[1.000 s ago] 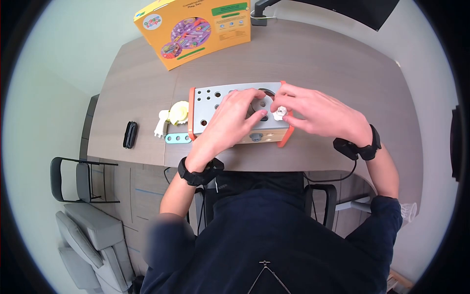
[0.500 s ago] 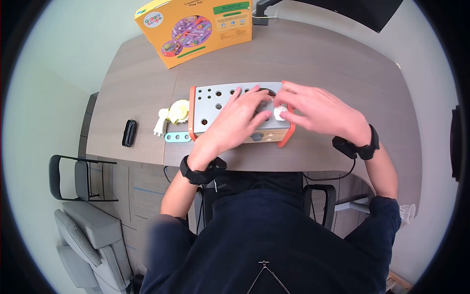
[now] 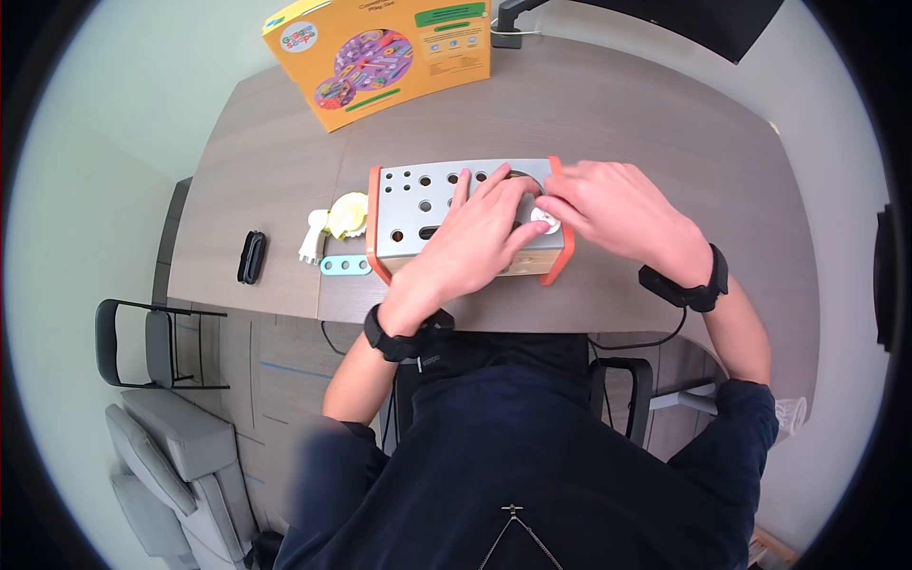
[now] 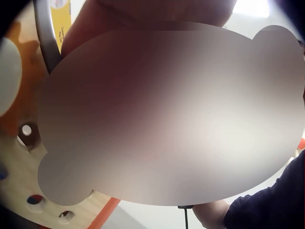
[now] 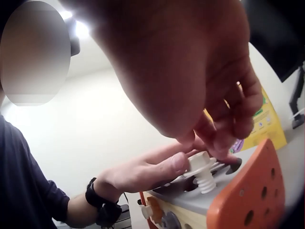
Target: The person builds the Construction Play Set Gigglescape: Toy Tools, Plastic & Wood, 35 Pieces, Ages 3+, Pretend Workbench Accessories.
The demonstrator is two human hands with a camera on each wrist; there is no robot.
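Note:
A toy workbench with a grey perforated top and orange ends stands on the table. The left hand rests spread over that top, its thumb at the edge of a white screw. Threads of the screw show above the grey surface in the right wrist view; its lower end is hidden. Just above the screw head is the right hand, its fingers loosely bent and thumb and index apart; one fingertip is close beside the head. Blurring covers most of the left wrist view.
Left of the workbench lie a pale yellow toy piece, a white piece and a teal strip with holes. A black case is farther left. A yellow box stands behind, near a monitor.
The right fingers have come off the white screw and risen slightly. The left hand has shifted right, its thumb now at the screw.

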